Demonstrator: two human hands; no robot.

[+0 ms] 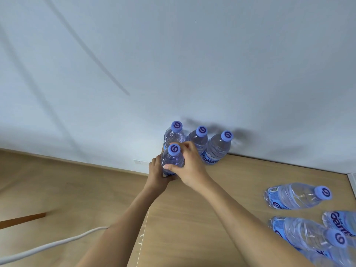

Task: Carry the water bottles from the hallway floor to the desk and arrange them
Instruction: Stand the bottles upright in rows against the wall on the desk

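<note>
Three clear water bottles with blue caps stand in a row against the wall at the back of the wooden desk [192, 218]: the left one [174, 134], the middle one [199, 137] and the right one [217, 147]. In front of the left one stands a fourth bottle [172, 158], upright. My left hand [157, 174] holds its lower left side and my right hand [189, 164] grips its shoulder from the right, thumb across the front. Several more bottles [296, 195] lie on their sides at the desk's right.
The desk's left edge runs at about mid-frame; beyond it lies wooden floor [67, 189] with a white cable [48, 245] and a brown strip [23, 219]. A white wall [173, 64] backs the desk, with a socket [139, 161] low on it.
</note>
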